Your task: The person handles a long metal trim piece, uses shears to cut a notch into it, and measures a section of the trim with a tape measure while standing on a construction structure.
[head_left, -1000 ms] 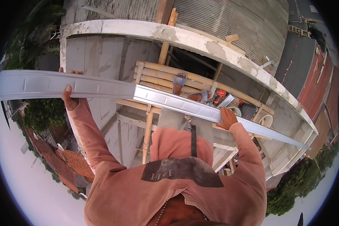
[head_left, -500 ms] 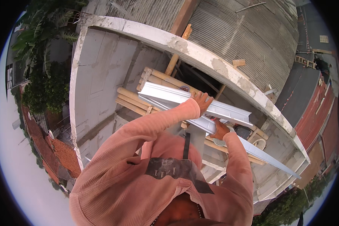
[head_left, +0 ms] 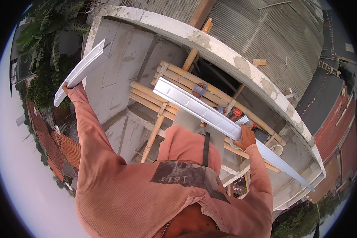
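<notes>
Left hand [head_left: 68, 88] has fingers curled closed on the short metal strip [head_left: 82, 68], held out at left. Right hand [head_left: 247, 138] has fingers wrapped around the long metal strip [head_left: 196, 106], slanting from centre to near right over bamboo poles [head_left: 176, 72]; a red power tool [head_left: 235, 114] lies on its far side

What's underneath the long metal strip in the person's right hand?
Under the long strip, bamboo poles, sandalled feet and a red tool show past its upper edge. It covers part of the grey-trousered legs; anything else directly beneath is hidden.
</notes>
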`<state>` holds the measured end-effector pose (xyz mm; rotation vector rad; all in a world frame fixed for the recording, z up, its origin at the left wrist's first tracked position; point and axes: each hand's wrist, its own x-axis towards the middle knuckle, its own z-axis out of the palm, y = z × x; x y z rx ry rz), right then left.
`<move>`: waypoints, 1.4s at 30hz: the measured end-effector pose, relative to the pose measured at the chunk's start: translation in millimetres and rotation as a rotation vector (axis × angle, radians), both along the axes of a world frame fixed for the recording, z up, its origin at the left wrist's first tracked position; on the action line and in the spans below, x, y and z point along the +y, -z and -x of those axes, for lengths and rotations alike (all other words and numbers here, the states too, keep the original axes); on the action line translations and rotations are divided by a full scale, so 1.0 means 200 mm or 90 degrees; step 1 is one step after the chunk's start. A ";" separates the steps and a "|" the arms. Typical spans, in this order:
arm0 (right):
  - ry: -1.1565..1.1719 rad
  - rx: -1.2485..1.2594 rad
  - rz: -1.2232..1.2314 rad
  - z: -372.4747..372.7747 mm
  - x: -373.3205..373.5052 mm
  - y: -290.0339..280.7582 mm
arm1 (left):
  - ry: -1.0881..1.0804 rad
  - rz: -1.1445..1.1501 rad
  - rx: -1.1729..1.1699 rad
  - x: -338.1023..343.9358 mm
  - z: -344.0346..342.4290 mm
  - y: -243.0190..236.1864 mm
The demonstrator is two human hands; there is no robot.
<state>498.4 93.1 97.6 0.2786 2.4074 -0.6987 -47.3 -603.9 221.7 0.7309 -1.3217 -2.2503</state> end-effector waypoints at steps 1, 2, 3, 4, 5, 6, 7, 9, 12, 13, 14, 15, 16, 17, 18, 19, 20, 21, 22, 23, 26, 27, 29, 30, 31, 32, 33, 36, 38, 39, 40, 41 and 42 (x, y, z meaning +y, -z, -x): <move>0.004 -0.013 -0.004 -0.02 -0.01 0.02 | -0.014 0.004 -0.041 -0.07 -0.14 0.05; -0.003 0.001 -0.024 -0.01 -0.02 0.04 | -0.030 0.008 -0.081 -0.16 -0.30 0.08; -0.007 0.021 -0.028 0.00 -0.04 0.07 | 0.007 0.024 -0.142 -0.25 -0.39 0.04; -0.007 -0.002 -0.023 0.02 -0.05 0.08 | 0.013 0.053 -0.178 -0.25 -0.49 0.08; -0.016 -0.014 -0.021 0.04 -0.04 0.09 | 0.016 0.081 -0.215 -0.24 -0.58 0.14; -0.003 -0.030 -0.025 0.06 -0.05 0.10 | 0.046 0.124 -0.250 -0.28 -0.65 0.16; 0.007 -0.042 -0.029 0.09 -0.06 0.12 | 0.074 0.167 -0.283 -0.31 -0.68 0.20; -0.004 -0.067 -0.013 0.11 -0.05 0.14 | 0.119 0.409 -0.399 -0.08 -0.72 0.37; 0.009 -0.030 -0.031 0.16 -0.02 0.23 | 0.305 0.588 -0.395 0.20 -0.84 0.59; -0.014 -0.029 -0.021 0.17 -0.02 0.27 | 0.344 0.690 -0.439 0.19 -0.92 0.74; -0.009 -0.015 -0.027 0.16 -0.03 0.31 | 0.374 0.834 -0.430 0.19 -1.03 0.92; -0.002 0.000 -0.041 0.16 0.00 0.36 | 0.408 0.969 -0.414 0.23 -1.12 1.11; 0.012 -0.015 -0.042 0.16 0.02 0.38 | 0.467 1.013 -0.507 0.34 -1.20 1.26; 0.028 -0.030 -0.042 0.15 0.02 0.40 | 0.529 1.052 -0.599 0.44 -1.27 1.38; 0.021 -0.015 -0.039 0.14 0.03 0.42 | 0.516 1.038 -0.605 0.48 -1.34 1.52; 0.012 0.002 -0.031 0.14 0.03 0.45 | 0.538 1.002 -0.689 0.50 -1.42 1.67; 0.011 -0.008 -0.020 0.14 0.02 0.45 | 0.566 0.959 -0.775 0.50 -1.50 1.83; 0.010 -0.016 -0.005 0.18 0.01 0.45 | 0.551 0.946 -0.787 0.48 -1.54 1.99; 0.017 -0.015 -0.010 0.18 0.01 0.44 | 0.561 0.987 -0.813 0.48 -1.57 2.16; 0.020 -0.022 -0.019 0.19 0.01 0.39 | 0.580 1.020 -0.844 0.49 -1.62 2.30; 0.055 -0.102 -0.020 0.23 0.00 0.41 | 0.570 1.044 -0.845 0.47 -1.59 2.62; 0.043 -0.112 -0.032 0.23 -0.01 0.39 | 0.567 1.063 -0.835 0.48 -1.59 2.70; 0.067 -0.096 -0.025 0.25 -0.02 0.44 | 0.568 1.029 -0.883 0.46 -1.46 2.86; 0.061 -0.096 -0.036 0.22 0.00 0.44 | 0.576 0.998 -0.940 0.46 -1.46 2.92; 0.075 -0.127 -0.032 0.17 0.02 0.45 | 0.582 0.990 -0.931 0.46 -1.43 2.97; 0.089 -0.157 -0.027 0.13 0.05 0.47 | 0.597 0.959 -0.975 0.47 -1.40 3.02; 0.091 -0.156 -0.035 0.12 0.05 0.48 | 0.612 0.928 -1.021 0.46 -1.39 3.05; 0.090 -0.189 -0.051 0.16 0.00 0.46 | 0.612 0.919 -1.086 0.44 -1.40 3.15; 0.099 -0.193 -0.036 0.18 -0.03 0.46 | 0.616 0.804 -1.137 0.50 -1.38 3.22; 0.102 -0.195 -0.035 0.16 -0.03 0.46 | 0.619 0.807 -1.138 0.49 -1.39 3.25; 0.080 -0.175 -0.025 0.15 -0.03 0.49 | 0.688 0.765 -1.102 0.43 -1.41 3.30; 0.065 -0.158 -0.022 0.12 -0.03 0.49 | 0.767 0.720 -1.060 0.39 -1.44 3.36; 0.076 -0.158 -0.023 0.11 -0.04 0.49 | 0.786 0.706 -1.030 0.39 -1.45 3.40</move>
